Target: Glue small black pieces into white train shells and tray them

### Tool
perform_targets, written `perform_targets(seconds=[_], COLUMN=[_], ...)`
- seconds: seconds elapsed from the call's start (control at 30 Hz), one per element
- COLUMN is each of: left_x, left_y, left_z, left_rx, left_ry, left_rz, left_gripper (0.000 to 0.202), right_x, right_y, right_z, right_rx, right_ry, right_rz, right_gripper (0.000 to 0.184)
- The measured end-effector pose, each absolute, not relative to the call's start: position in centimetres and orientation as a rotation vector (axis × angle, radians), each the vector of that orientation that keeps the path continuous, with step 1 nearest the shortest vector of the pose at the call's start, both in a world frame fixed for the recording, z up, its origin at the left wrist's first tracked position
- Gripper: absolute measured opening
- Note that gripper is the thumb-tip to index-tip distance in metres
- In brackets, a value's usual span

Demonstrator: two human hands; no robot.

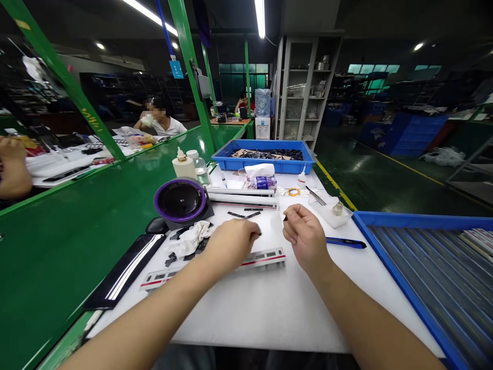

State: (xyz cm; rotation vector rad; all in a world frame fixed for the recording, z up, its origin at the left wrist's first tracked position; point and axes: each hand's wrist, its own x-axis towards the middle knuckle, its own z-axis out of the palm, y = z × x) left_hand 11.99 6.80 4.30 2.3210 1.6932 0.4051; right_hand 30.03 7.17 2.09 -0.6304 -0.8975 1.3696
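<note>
My left hand (234, 244) is closed in a pinch, with a small dark bit at its fingertips. It hovers over a model train car body (265, 258), silver-white with a red stripe and dark windows, which my forearm partly covers. To the right, my right hand (305, 234) pinches a small black piece (285, 218) between thumb and forefinger. Several narrow black strips (244, 214) lie on the white table beyond my hands. Behind them rest more striped train bodies (246, 202). A blue utility knife (346, 242) lies beside my right wrist.
A crumpled white cloth (192, 240) lies among black scraps at left, near a purple-rimmed black round device (180, 200). A blue bin (265, 164) of black parts stands at the back; a blue tray (408, 288) flanks the right. A co-worker (164, 121) sits beyond the green partition (96, 205).
</note>
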Motion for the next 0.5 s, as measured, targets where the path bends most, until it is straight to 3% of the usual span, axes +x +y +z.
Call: perform_targets(seconds=[0.27, 0.5], left_x=[6.8, 8.7], left_y=[10.1, 10.0], left_z=[2.5, 1.3], left_rx=[2.406, 2.726], left_ry=[2.032, 1.424], left_rz=[0.118, 0.097], left_gripper=[0.021, 0.048], right_x=[31.0, 29.9], right_y=[9.1, 8.9], right_z=[1.7, 0.9], right_rx=[-0.671, -0.737], right_ry=[-0.397, -0.325], right_rz=[1.458, 1.646], right_gripper=[0.021, 0.015])
